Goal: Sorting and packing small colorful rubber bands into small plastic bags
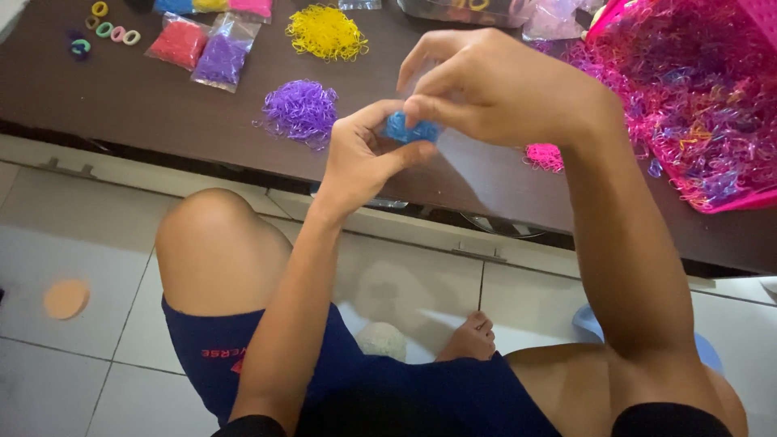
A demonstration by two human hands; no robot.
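both hands meet above the front edge of the dark table [146,113]. the left hand [360,158] cups a small bunch of blue rubber bands [409,129], thumb pressed under it, while the right hand [494,85] pinches the top of the same bunch with its fingertips [421,105]. from the bunch, a purple pile [301,109] lies at nine o'clock, a yellow pile [326,32] at eleven, a pink basket [704,105] of mixed bands at three, and a small pink clump [544,156] at four. the bands look light, soft and stretchy, likely to spring loose, so pinching the whole bunch at its middle seems safest.
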